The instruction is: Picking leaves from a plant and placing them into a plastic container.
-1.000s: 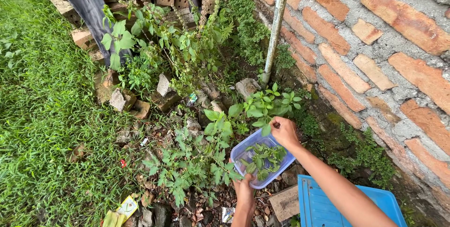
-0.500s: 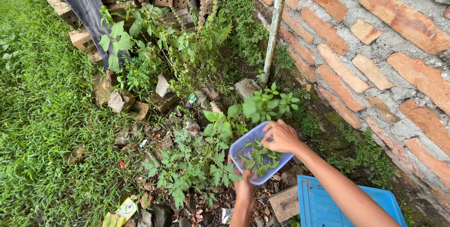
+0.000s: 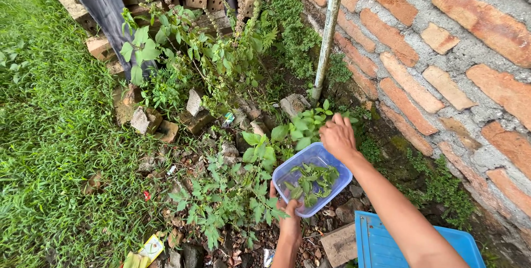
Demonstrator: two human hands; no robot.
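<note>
A single head-worn camera looks steeply down from standing height at a weedy strip of ground, with the red brick wall (image 3: 442, 52) along the right edge and green grass (image 3: 44, 152) on the left. Both forearms enter from the bottom edge.

Left hand (image 3: 290, 219): bare, no glove, no ring visible; forearm bare. Right hand (image 3: 337, 137): bare, no glove; forearm bare up to frame edge, no sleeve, no watch.
</note>
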